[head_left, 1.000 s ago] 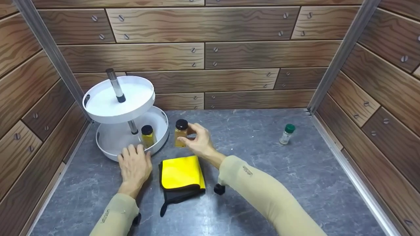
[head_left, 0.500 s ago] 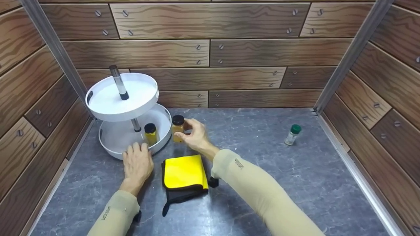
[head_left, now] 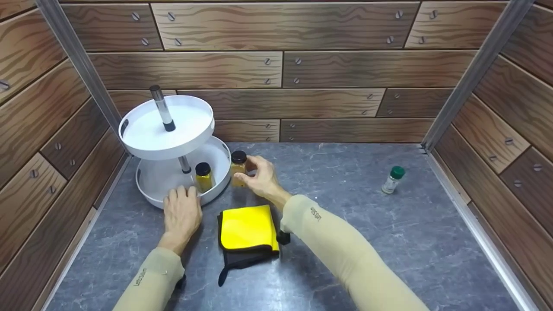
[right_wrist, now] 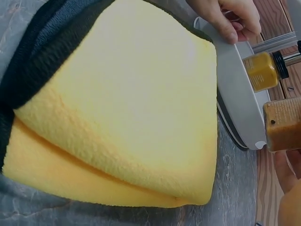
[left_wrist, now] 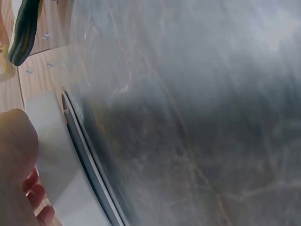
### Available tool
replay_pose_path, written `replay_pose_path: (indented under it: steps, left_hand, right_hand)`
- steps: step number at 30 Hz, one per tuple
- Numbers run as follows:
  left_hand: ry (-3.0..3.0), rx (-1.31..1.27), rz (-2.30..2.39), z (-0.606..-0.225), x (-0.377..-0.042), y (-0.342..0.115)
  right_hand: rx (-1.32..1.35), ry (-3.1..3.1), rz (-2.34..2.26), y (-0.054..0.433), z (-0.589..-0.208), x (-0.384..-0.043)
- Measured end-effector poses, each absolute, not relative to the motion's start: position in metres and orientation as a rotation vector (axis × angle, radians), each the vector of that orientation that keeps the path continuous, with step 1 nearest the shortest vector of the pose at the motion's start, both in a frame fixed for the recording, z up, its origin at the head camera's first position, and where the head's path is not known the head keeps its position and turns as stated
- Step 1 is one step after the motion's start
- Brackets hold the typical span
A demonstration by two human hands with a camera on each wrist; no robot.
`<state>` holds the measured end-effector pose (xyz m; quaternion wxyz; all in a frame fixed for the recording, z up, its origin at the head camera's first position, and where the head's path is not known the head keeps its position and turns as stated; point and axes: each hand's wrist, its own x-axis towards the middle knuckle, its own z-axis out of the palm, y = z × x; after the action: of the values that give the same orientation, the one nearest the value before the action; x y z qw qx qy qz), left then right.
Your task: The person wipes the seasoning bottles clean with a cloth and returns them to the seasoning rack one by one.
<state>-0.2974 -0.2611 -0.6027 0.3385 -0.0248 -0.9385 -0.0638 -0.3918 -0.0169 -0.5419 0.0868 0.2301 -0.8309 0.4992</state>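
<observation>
Beside the lower tray [head_left: 162, 179]: a brown jar [head_left: 238, 167] with a black cap, held upright very near the rim. I can't tell if they touch. It looks lifted off the table [head_left: 328, 181].
Right hand [head_left: 263, 179]: thumb and fingers are bent round the brown jar, pinching it below the cap. They are only as far apart as the jar is wide.
Left hand [head_left: 182, 214]: holds the near rim of the lower tray, fingers bent over it.
How heavy: small, so I guess it is easy to lift. I can't tell how full it is.
How hard: it looks stiff and see-through, glass or plastic. It should not squash. If it is glass, a bump on the rim could crack it.
How slippy: the sides look flat and smooth, so a loose pinch might slide.
Best spot to hold: the middle of two sides, I think. The cap might twist, so it is a worse place.
Yellow jar [head_left: 203, 178]: stands inside the lower tray. It has much the same shape, so it likely feels the same.
Yellow cloth [head_left: 248, 226]: folded on the table, soft and light, I'd say.
</observation>
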Motion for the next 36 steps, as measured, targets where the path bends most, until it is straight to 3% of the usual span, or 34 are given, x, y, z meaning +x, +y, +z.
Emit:
replay_pose_path:
  steps: [36]
  left_hand:
    - [-2.573, -0.068, -0.142, -0.598, -0.285, -0.301]
  right_hand:
    - [0.665, -2.483, 1.527, -0.066, -0.534, -0.403]
